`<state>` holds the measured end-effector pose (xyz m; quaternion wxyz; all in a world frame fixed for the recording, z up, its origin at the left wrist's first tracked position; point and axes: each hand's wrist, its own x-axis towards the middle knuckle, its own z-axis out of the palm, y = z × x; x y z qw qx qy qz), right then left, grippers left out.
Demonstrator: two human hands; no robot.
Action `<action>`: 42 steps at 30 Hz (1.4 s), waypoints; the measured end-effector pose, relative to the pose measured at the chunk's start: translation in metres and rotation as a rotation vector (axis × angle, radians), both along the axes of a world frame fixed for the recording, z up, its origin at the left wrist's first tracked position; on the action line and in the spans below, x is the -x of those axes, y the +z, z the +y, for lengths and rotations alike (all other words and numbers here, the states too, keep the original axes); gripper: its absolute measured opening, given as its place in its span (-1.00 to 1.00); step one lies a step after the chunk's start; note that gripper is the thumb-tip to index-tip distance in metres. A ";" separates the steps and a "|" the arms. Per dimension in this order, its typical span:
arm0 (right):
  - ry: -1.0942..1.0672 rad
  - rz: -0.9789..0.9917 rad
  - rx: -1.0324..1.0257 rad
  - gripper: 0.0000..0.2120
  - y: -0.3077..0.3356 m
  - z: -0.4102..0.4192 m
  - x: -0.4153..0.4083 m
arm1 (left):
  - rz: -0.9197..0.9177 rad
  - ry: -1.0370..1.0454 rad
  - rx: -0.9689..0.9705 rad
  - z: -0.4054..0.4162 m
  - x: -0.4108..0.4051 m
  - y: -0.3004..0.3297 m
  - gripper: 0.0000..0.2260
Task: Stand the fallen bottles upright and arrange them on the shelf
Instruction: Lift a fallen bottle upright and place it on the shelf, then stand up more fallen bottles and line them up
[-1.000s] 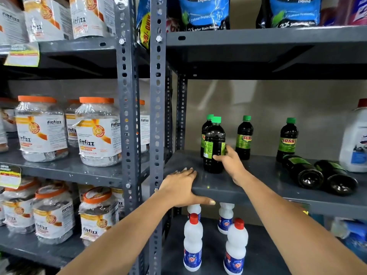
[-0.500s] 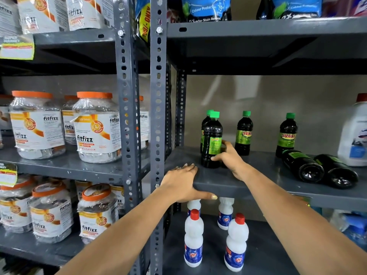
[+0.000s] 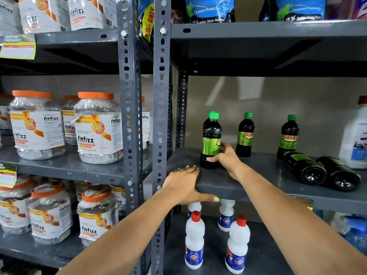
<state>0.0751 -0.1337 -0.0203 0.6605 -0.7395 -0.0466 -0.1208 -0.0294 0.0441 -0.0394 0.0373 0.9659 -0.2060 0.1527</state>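
Observation:
My right hand wraps the lower part of an upright dark bottle with a green cap at the left end of the grey shelf. Another green cap peeks out right behind it. Two more upright dark bottles stand farther right near the back. Two dark bottles lie on their sides, bases toward me. My left hand grips the shelf's front left edge, thumb underneath.
A large white jug stands at the shelf's right end. White bottles with red caps stand on the shelf below. Orange-lidded jars fill the left rack. Grey perforated posts divide the racks. Blue pouches sit above.
My right hand has stayed on the front bottle and turned it, so the label now faces more to the right. The left hand has kept its place on the shelf edge.

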 end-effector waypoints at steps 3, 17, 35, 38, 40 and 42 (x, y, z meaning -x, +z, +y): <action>-0.023 -0.027 0.016 -0.24 0.000 -0.001 0.001 | -0.008 0.001 -0.006 0.000 0.000 0.000 -0.01; -0.063 -0.115 0.177 -0.39 -0.006 -0.001 -0.004 | -0.033 0.001 0.000 0.000 -0.006 -0.005 0.00; -0.617 -0.344 0.433 -0.72 0.045 -0.104 0.061 | 0.069 0.094 -0.097 -0.033 -0.001 0.001 0.19; -0.770 -0.159 0.663 -0.76 0.067 -0.165 0.073 | 0.052 0.034 -0.096 -0.062 0.006 -0.001 0.10; -0.782 0.034 0.827 -0.70 0.075 -0.194 0.073 | 0.121 -0.034 -0.070 -0.080 0.007 0.002 0.08; -0.690 0.245 0.962 -0.47 0.078 -0.211 0.070 | 0.198 -0.083 -0.068 -0.097 0.004 0.007 0.08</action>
